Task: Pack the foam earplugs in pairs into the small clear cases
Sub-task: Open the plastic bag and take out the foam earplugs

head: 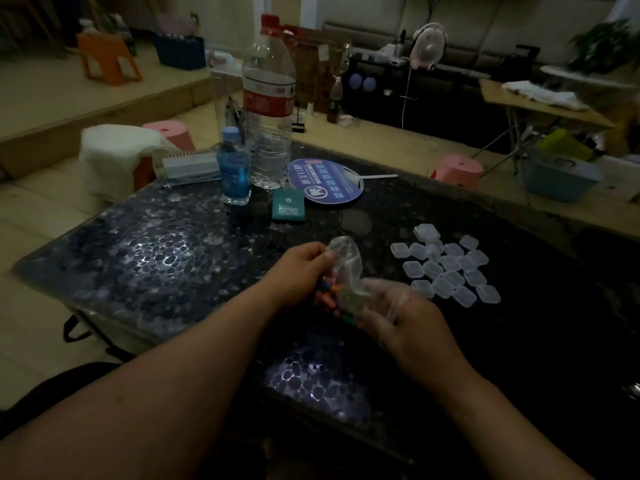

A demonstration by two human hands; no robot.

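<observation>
Earplugs point(329, 296) in clear bag point(346, 256), gripped by left hand point(301, 268) up top and right hand point(408, 320) below; best opened low over tabletop point(173, 244) near cases point(446, 268), to stop strays rolling.

Dim room, and the light lands in glints on the dark pebble-patterned table point(156, 244). Pale floor point(41, 216) all around. A pink stool point(169, 131) sits beyond the far left corner, a second pink stool point(459, 171) on the right. At left, a raised wooden platform point(69, 88) carries an orange stool point(107, 60). Far right, a folding table point(540, 105) and a leafy plant point(602, 46).
</observation>
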